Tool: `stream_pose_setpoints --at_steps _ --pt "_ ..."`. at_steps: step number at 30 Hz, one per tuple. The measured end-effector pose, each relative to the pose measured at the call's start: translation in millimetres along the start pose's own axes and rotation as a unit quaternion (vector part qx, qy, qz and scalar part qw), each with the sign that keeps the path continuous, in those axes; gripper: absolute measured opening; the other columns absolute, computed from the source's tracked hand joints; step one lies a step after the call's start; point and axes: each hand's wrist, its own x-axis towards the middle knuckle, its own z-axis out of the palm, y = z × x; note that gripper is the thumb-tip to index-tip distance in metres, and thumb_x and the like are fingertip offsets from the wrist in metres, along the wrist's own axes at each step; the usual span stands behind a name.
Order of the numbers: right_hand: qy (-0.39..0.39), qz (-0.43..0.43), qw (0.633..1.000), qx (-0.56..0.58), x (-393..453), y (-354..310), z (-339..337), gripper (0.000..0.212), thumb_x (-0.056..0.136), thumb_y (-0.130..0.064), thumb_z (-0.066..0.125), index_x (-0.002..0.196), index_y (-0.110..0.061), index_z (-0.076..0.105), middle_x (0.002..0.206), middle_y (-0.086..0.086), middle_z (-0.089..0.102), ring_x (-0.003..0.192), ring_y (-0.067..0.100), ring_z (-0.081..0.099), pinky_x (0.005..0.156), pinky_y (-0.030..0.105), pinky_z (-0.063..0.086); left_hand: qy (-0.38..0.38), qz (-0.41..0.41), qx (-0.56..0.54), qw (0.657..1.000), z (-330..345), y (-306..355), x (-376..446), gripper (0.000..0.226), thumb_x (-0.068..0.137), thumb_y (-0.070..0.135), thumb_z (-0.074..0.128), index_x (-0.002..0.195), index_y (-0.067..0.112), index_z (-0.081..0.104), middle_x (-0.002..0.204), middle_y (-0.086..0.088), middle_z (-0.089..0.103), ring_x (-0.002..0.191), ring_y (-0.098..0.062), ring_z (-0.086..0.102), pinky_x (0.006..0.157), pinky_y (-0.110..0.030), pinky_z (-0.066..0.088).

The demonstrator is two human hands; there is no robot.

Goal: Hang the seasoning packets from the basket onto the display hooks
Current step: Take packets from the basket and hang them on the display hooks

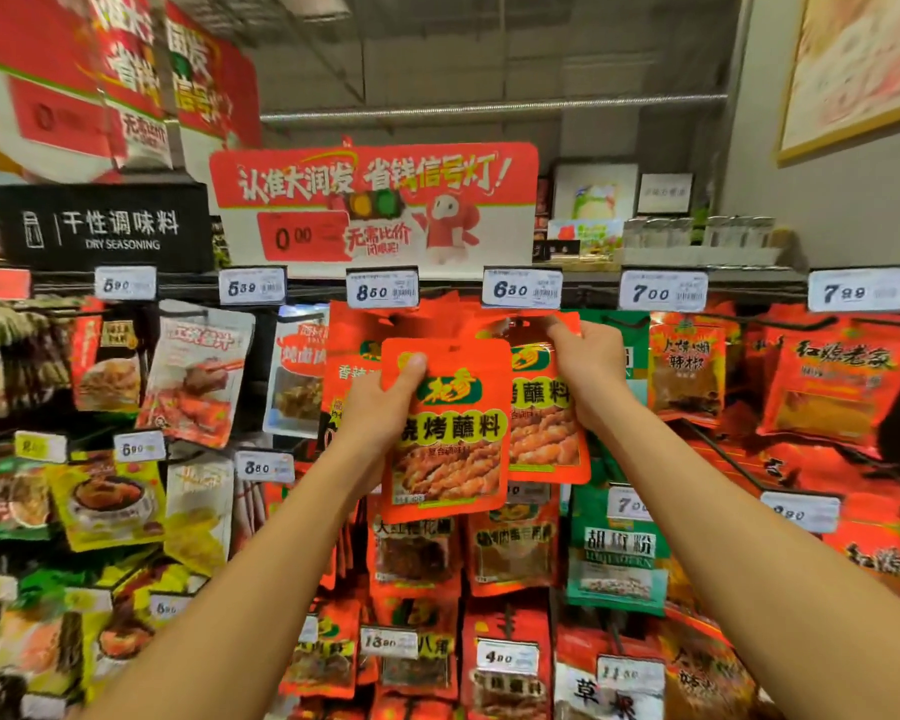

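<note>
Here, your left hand [380, 402] has its fingers closed on an orange seasoning packet [448, 428], thumb pressed on the front near the top left corner, the rest hidden behind. The packet stands upright, long axis vertical, hang-hole [450, 348] at its top edge and facing the display. Your right hand [588, 371] is higher and to the right, its fingers pinched on the top of a matching second packet [546, 433], right under the 6.30 price tag [521, 288].

The relation that matters is hole to hook. The hook itself is hidden behind the tag and the packet tops, so you cannot see its tip; judge it to sit just below that tag, where your right fingertips are. Whether the second packet is already threaded cannot be told from here. That puts the target above and to the right of your left-hand packet's hole, and further back toward the rack. Your right hand is the nearer of the two to the hook; the left carries the packet that likely goes on next.

So the coming move probably asks you to lift the left packet up and rightward, keep it vertical so the hole stays level, and push away from you along the hook's line. The basket is out of view.
</note>
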Motion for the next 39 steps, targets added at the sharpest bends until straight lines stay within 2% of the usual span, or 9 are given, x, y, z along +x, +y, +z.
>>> stream_pose_setpoints --at_steps 5,9,11,15,21,25,32,35,39 --pt "-0.019 0.007 0.997 -0.077 3.4 5.2 -3.7 0.05 0.096 -0.046 0.062 0.055 -0.021 0.048 0.055 -0.006 0.049 0.055 0.016 0.043 0.054 0.033 0.028 -0.016 -0.032 -0.027 0.999 20.7 3.6 13.0 0.023 0.095 0.039 0.067 0.094 0.016 0.073 0.091 -0.003 0.079 0.087 -0.022 0.076 0.083 -0.041 0.058" --pt "-0.056 0.043 0.998 -0.002 -0.5 4.3 -8.3 0.058 0.1 -0.053 0.051 0.081 -0.002 0.068 0.077 0.017 0.069 0.072 0.024 0.061 0.067 0.036 0.043 -0.038 -0.039 -0.046 0.997 50.9 10.8 23.6 0.019 0.093 0.034 0.07 0.091 0.015 0.071 0.079 -0.001 0.078 0.071 -0.017 0.075 0.071 -0.036 0.057" --pt "-0.08 0.064 0.993 0.063 -2.3 4.6 -11.3 0.046 0.098 -0.051 0.056 0.091 -0.008 0.074 0.084 0.011 0.077 0.077 0.024 0.072 0.069 0.035 0.054 -0.055 -0.051 -0.043 0.996 66.9 13.4 27.8 0.023 0.092 0.039 0.07 0.094 0.016 0.071 0.079 -0.001 0.079 0.071 -0.018 0.076 0.063 -0.031 0.058" --pt "-0.097 0.064 0.992 0.046 -3.6 10.2 -14.1 0.038 0.096 -0.049 0.063 0.079 -0.016 0.071 0.067 -0.002 0.075 0.059 0.013 0.072 0.048 0.022 0.05 -0.023 -0.073 -0.024 0.997 88.0 16.2 34.3 0.034 0.093 0.05 0.066 0.092 0.016 0.07 0.077 0.0 0.079 0.075 -0.02 0.077 0.07 -0.036 0.062" --pt "-0.048 0.045 0.997 -0.046 1.0 2.1 -11.0 0.047 0.096 -0.049 0.062 0.058 -0.021 0.054 0.042 -0.011 0.056 0.037 0.003 0.052 0.037 0.019 0.035 0.032 -0.058 -0.003 0.998 94.3 23.0 42.7 0.034 0.092 0.048 0.067 0.083 0.015 0.07 0.08 -0.005 0.076 0.082 -0.028 0.075 0.075 -0.041 0.06" --pt "-0.046 0.026 0.994 -0.093 0.1 0.7 -12.1 0.046 0.096 -0.053 0.059 0.064 -0.02 0.054 0.06 -0.001 0.057 0.055 0.017 0.051 0.054 0.032 0.034 0.071 -0.026 0.082 0.994 92.7 19.1 37.6 0.047 0.092 0.05 0.066 0.063 0.016 0.053 0.061 -0.001 0.056 0.059 -0.023 0.052 0.058 -0.034 0.038" --pt "-0.077 -0.068 0.978 -0.181 -17.6 32.4 -34.2 0.016 0.089 -0.043 0.068 0.09 -0.028 0.065 0.082 -0.013 0.066 0.078 0.006 0.06 0.064 0.028 0.043 0.038 0.114 0.287 0.95 72.5 -16.4 -3.8 0.015 0.09 0.037 0.067 0.102 0.028 0.063 0.106 0.0 0.066 0.103 -0.024 0.059 0.085 -0.035 0.043" --pt "-0.074 -0.067 0.968 -0.232 -9.6 41.1 -30.4 0.031 0.091 -0.039 0.068 0.08 -0.01 0.069 0.076 0.004 0.069 0.076 0.022 0.062 0.066 0.034 0.046 0.003 0.068 0.321 0.945 75.5 -33.4 -6.9 0.044 0.091 0.038 0.068 0.13 0.021 0.057 0.123 -0.003 0.064 0.115 -0.025 0.058 0.098 -0.04 0.048" --pt "-0.072 -0.01 0.969 -0.236 11.7 45.9 -18.0 0.037 0.091 -0.044 0.068 0.075 -0.012 0.06 0.079 0.006 0.067 0.08 0.029 0.062 0.073 0.039 0.047 0.05 0.01 0.317 0.947 87.2 -34.3 14.1 0.034 0.092 0.033 0.067 0.122 0.017 0.061 0.114 -0.006 0.07 0.108 -0.032 0.064 0.09 -0.044 0.053"
